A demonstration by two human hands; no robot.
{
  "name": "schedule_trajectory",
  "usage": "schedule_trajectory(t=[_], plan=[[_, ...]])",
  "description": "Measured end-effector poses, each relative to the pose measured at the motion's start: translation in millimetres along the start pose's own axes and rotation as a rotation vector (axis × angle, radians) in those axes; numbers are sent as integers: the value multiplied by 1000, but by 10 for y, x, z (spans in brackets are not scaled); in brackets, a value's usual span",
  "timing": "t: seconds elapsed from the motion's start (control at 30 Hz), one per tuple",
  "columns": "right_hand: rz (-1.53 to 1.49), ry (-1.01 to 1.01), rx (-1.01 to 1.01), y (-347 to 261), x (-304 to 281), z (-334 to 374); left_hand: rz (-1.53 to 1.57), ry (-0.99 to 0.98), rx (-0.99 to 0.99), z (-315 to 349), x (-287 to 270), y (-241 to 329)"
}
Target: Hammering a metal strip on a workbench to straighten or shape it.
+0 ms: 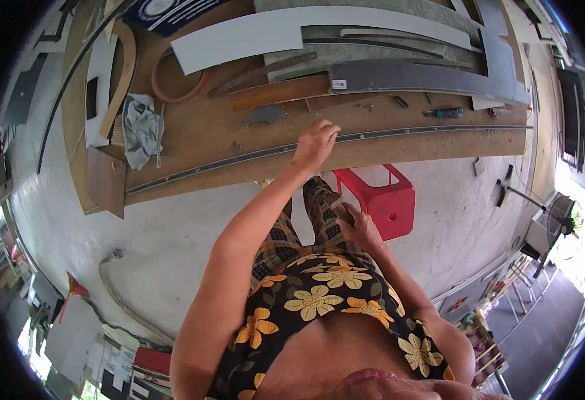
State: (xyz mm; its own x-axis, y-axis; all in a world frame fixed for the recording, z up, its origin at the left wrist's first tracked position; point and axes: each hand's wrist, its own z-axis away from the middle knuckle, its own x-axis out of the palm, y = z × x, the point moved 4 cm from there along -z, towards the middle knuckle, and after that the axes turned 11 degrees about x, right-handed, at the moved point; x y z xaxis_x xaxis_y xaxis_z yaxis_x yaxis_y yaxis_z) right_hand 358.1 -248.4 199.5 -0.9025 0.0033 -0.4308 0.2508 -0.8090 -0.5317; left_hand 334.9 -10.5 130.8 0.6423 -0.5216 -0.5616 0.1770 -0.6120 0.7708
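My left hand [316,144] is raised over the near side of the worktable, its fingers curled together. Anything inside them is too small or hidden to name. Just beneath it runs a long dark metal strip [239,159], lying lengthwise along the table's front edge. My right hand [362,231] hangs low beside my thigh, fingers bent. A small brownish piece [333,201] shows at its fingertips; I cannot tell what it is. A crumpled grey-green cloth [143,128] lies at the table's left, and a teal-handled screwdriver [447,113] at its right.
A red plastic stool [391,207] stands close to my right hand. Across the brown worktable [199,137] lie a white panel [239,41], a grey board [419,77], a wood-brown strip [279,93] and a round brown ring [161,83]. A fan [559,217] is at the right.
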Motion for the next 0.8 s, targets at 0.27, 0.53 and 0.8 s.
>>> schedule_trajectory(t=[0.27,0.53,0.8], plan=[[-126,76,79,461,-511,162,-121,-291,-144,-687,1220,-75],[-253,111,229,851,-749,142,-354,-329,-262,-728,1497,-280],[-153,26,181,760,-845,-50,-48,-39,-228,-311,888,115]])
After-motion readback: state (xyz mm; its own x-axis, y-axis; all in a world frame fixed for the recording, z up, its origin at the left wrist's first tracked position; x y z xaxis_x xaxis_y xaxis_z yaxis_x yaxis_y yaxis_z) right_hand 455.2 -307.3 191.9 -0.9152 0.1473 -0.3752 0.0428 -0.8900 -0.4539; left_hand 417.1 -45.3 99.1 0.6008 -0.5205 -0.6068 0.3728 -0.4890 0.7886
